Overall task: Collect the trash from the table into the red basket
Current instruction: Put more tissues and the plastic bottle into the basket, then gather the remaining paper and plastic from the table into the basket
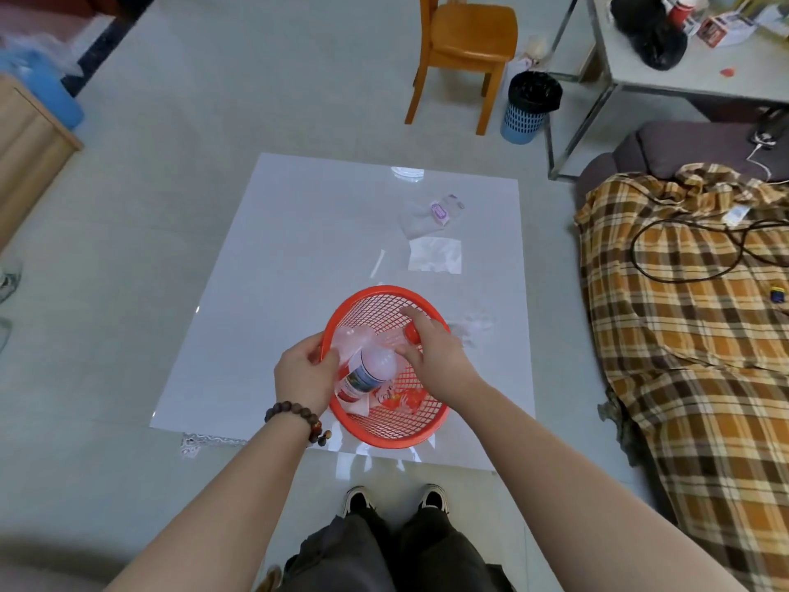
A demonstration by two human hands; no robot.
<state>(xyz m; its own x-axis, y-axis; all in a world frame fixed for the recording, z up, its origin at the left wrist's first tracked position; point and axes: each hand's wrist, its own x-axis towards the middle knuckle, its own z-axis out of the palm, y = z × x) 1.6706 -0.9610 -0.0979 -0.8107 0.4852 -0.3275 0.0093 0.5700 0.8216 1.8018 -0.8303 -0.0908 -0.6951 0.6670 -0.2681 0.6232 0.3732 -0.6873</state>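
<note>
The red mesh basket [386,435] stands near the front edge of the white table [273,267]. My left hand [305,376] grips its left rim. My right hand [431,350] reaches into the basket and holds the red-capped end of a clear plastic bottle [369,371], which lies tilted on wrappers inside. On the table beyond the basket lie a clear bag with a purple item [431,215], a white wrapper [435,255] and a thin strip [378,262]. Crumpled clear plastic [471,329] lies just right of the basket.
A wooden chair [463,49] and a blue bin with a black liner [529,106] stand beyond the table. A sofa under a plaid blanket [691,318] runs along the right. A cluttered grey table [691,74] is at top right, a wooden cabinet [30,147] at left.
</note>
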